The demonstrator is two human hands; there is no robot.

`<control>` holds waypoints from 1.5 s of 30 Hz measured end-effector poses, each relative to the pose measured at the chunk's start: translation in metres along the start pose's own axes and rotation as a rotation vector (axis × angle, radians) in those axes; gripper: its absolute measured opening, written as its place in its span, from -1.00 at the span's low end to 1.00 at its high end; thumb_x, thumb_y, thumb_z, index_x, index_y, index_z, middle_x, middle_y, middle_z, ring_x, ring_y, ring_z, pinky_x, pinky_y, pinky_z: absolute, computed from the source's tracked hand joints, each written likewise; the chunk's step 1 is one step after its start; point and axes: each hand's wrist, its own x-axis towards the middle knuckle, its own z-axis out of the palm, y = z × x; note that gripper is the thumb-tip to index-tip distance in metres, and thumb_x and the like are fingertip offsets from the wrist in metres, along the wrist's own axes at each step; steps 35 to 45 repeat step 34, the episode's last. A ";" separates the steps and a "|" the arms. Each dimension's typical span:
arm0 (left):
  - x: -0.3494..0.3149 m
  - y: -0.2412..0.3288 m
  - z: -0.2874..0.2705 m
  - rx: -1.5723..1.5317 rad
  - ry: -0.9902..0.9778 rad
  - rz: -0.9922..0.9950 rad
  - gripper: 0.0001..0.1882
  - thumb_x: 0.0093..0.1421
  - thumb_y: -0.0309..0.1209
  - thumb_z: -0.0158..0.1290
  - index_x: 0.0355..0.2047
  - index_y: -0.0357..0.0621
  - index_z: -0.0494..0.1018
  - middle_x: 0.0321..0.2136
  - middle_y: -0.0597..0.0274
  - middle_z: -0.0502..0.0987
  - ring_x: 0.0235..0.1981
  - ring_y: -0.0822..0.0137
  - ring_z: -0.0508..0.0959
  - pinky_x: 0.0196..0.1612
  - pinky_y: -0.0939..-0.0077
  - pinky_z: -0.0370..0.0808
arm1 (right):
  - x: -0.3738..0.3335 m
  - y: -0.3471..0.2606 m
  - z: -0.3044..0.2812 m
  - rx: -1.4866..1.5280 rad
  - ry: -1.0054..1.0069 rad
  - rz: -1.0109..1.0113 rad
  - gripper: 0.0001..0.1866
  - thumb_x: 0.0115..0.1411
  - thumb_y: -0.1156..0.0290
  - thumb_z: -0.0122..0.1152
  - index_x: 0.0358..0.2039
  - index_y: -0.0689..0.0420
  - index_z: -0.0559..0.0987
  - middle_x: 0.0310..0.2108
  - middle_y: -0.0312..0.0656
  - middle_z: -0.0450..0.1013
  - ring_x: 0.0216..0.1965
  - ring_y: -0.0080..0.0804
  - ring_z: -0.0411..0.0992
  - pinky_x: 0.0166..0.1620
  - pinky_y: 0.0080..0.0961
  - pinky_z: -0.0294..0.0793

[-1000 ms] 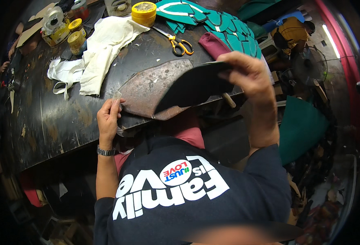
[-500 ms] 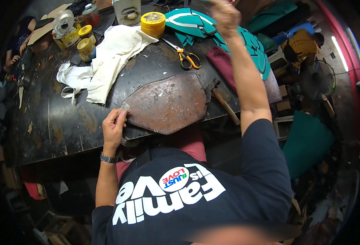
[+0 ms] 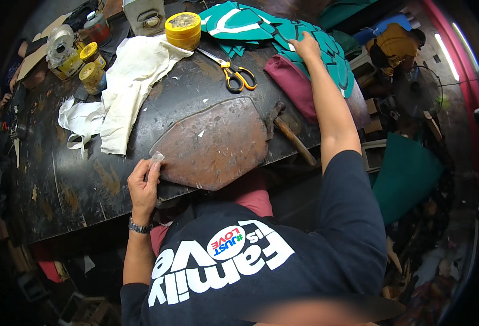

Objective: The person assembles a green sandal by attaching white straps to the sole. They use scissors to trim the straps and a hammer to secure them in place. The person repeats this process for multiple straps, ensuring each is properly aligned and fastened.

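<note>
Near the table's front edge, my left hand [image 3: 144, 187] pinches a small translucent whitish scrap [image 3: 156, 157] between thumb and fingers. It is beside the left corner of a worn brown slab [image 3: 215, 144]. My right arm stretches far forward. My right hand [image 3: 306, 49] rests over a pile of green cut pieces [image 3: 331, 60] with black edges, its fingers apart and touching the pile. Some pieces carry white strips. A folded maroon cloth [image 3: 291, 87] lies just left of my right forearm. To the slab's right is a hammer [image 3: 291, 136] with a wooden handle.
Orange-and-black scissors [image 3: 238, 79] lie beyond the slab. Cream cloth [image 3: 133, 81], a yellow round tub [image 3: 183, 31] and glue-stained jars [image 3: 92, 77] stand to the left and back. A fan [image 3: 417, 92] and a hanging green sheet [image 3: 407, 176] are at the right, off the table.
My right hand has come down from a raised, blurred position onto the green pieces. My left hand keeps the scrap beside the slab. The whole view has shifted slightly.
</note>
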 end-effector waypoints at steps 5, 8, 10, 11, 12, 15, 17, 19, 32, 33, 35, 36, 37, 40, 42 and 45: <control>0.000 0.004 0.000 0.030 0.014 -0.012 -0.82 0.36 -0.46 0.08 -0.21 -0.33 0.61 -0.52 0.38 0.36 -0.56 0.58 0.31 -0.49 0.64 0.24 | 0.028 -0.003 0.016 -0.137 -0.107 0.262 -0.04 0.01 -0.21 0.43 0.29 0.02 0.28 0.18 0.10 0.43 0.24 0.16 0.34 0.20 0.08 0.34; 0.000 0.005 0.000 0.010 0.027 -0.036 -0.83 0.35 -0.47 0.08 -0.21 -0.33 0.61 -0.51 0.39 0.36 -0.55 0.59 0.31 -0.48 0.65 0.24 | 0.037 -0.016 0.019 -0.227 -0.151 0.233 0.01 -0.03 -0.21 0.47 0.32 -0.01 0.25 0.24 0.08 0.36 0.27 0.15 0.29 0.22 0.04 0.32; -0.001 0.005 0.000 -0.009 0.030 -0.044 -0.83 0.35 -0.47 0.08 -0.21 -0.33 0.61 -0.51 0.39 0.36 -0.55 0.59 0.31 -0.48 0.66 0.24 | 0.040 -0.023 0.018 -0.214 -0.178 0.279 -0.04 0.00 -0.05 0.50 0.31 0.02 0.24 0.25 0.08 0.34 0.27 0.14 0.28 0.22 0.02 0.34; -0.001 0.006 0.000 -0.008 0.031 -0.048 -0.82 0.36 -0.47 0.08 -0.21 -0.33 0.61 -0.51 0.39 0.36 -0.55 0.59 0.31 -0.48 0.66 0.24 | 0.039 -0.026 0.021 -0.201 -0.152 0.298 -0.07 0.02 0.00 0.48 0.31 0.03 0.23 0.22 0.08 0.36 0.25 0.11 0.31 0.21 0.01 0.35; -0.001 0.006 0.001 -0.008 0.032 -0.050 -0.82 0.36 -0.47 0.07 -0.21 -0.33 0.61 -0.51 0.39 0.36 -0.55 0.59 0.31 -0.47 0.66 0.25 | 0.038 -0.029 0.024 -0.188 -0.124 0.317 -0.09 0.03 0.06 0.47 0.31 0.05 0.22 0.19 0.08 0.39 0.24 0.07 0.34 0.20 0.00 0.37; 0.000 0.006 0.001 -0.013 0.030 -0.046 -0.82 0.36 -0.46 0.07 -0.21 -0.32 0.61 -0.50 0.39 0.36 -0.54 0.59 0.31 -0.47 0.67 0.25 | 0.036 -0.023 0.027 0.020 -0.041 0.364 -0.14 0.06 0.24 0.42 0.31 0.10 0.19 0.06 0.11 0.46 0.14 -0.04 0.44 0.18 -0.03 0.39; -0.001 0.005 0.000 -0.022 0.029 -0.051 -0.82 0.37 -0.45 0.07 -0.22 -0.32 0.61 -0.50 0.39 0.37 -0.54 0.59 0.32 -0.46 0.67 0.26 | 0.034 -0.017 0.027 0.341 0.002 0.403 -0.16 0.06 0.37 0.39 0.31 0.12 0.17 -0.03 0.11 0.50 0.02 -0.12 0.51 0.12 -0.08 0.45; -0.001 0.005 0.000 -0.040 0.028 -0.063 -0.82 0.37 -0.45 0.07 -0.22 -0.32 0.61 -0.50 0.39 0.38 -0.53 0.60 0.32 -0.45 0.68 0.27 | 0.032 -0.008 0.021 0.791 0.033 0.447 -0.16 0.05 0.50 0.37 0.31 0.14 0.16 -0.13 0.10 0.53 -0.12 -0.19 0.57 -0.01 -0.18 0.54; -0.006 -0.007 -0.004 -0.181 0.198 0.083 -0.75 0.40 -0.37 0.04 -0.16 -0.31 0.62 -0.40 0.40 0.47 -0.35 0.56 0.37 -0.23 0.62 0.29 | -0.250 -0.064 -0.064 1.547 -0.289 -0.221 -0.38 0.19 0.69 0.23 0.26 0.25 0.30 0.16 -0.04 0.35 0.13 -0.31 0.41 0.20 -0.38 0.44; -0.013 -0.007 0.001 -0.396 0.252 -0.015 -0.73 0.39 -0.35 0.06 -0.09 -0.27 0.63 -0.28 0.38 0.56 -0.21 0.53 0.45 -0.11 0.60 0.33 | -0.276 -0.073 -0.056 1.511 -0.390 -0.190 -0.38 0.20 0.69 0.22 0.27 0.24 0.30 0.19 -0.02 0.34 0.17 -0.29 0.40 0.24 -0.37 0.40; -0.029 -0.003 -0.012 -0.371 0.288 -0.065 -0.73 0.39 -0.35 0.06 -0.09 -0.27 0.63 -0.28 0.38 0.56 -0.21 0.53 0.45 -0.11 0.60 0.33 | -0.288 -0.085 -0.048 1.541 -0.440 -0.221 -0.38 0.20 0.69 0.22 0.27 0.24 0.30 0.19 -0.02 0.34 0.17 -0.29 0.40 0.24 -0.37 0.40; -0.029 -0.003 -0.012 -0.371 0.288 -0.065 -0.73 0.39 -0.35 0.06 -0.09 -0.27 0.63 -0.28 0.38 0.56 -0.21 0.53 0.45 -0.11 0.60 0.33 | -0.288 -0.085 -0.048 1.541 -0.440 -0.221 -0.38 0.20 0.69 0.22 0.27 0.24 0.30 0.19 -0.02 0.34 0.17 -0.29 0.40 0.24 -0.37 0.40; -0.029 -0.003 -0.012 -0.371 0.288 -0.065 -0.73 0.39 -0.35 0.06 -0.09 -0.27 0.63 -0.28 0.38 0.56 -0.21 0.53 0.45 -0.11 0.60 0.33 | -0.288 -0.085 -0.048 1.541 -0.440 -0.221 -0.38 0.20 0.69 0.22 0.27 0.24 0.30 0.19 -0.02 0.34 0.17 -0.29 0.40 0.24 -0.37 0.40; -0.029 -0.003 -0.012 -0.371 0.288 -0.065 -0.73 0.39 -0.35 0.06 -0.09 -0.27 0.63 -0.28 0.38 0.56 -0.21 0.53 0.45 -0.11 0.60 0.33 | -0.288 -0.085 -0.048 1.541 -0.440 -0.221 -0.38 0.20 0.69 0.22 0.27 0.24 0.30 0.19 -0.02 0.34 0.17 -0.29 0.40 0.24 -0.37 0.40; -0.029 -0.003 -0.012 -0.371 0.288 -0.065 -0.73 0.39 -0.35 0.06 -0.09 -0.27 0.63 -0.28 0.38 0.56 -0.21 0.53 0.45 -0.11 0.60 0.33 | -0.288 -0.085 -0.048 1.541 -0.440 -0.221 -0.38 0.20 0.69 0.22 0.27 0.24 0.30 0.19 -0.02 0.34 0.17 -0.29 0.40 0.24 -0.37 0.40; -0.029 -0.003 -0.012 -0.371 0.288 -0.065 -0.73 0.39 -0.35 0.06 -0.09 -0.27 0.63 -0.28 0.38 0.56 -0.21 0.53 0.45 -0.11 0.60 0.33 | -0.288 -0.085 -0.048 1.541 -0.440 -0.221 -0.38 0.20 0.69 0.22 0.27 0.24 0.30 0.19 -0.02 0.34 0.17 -0.29 0.40 0.24 -0.37 0.40</control>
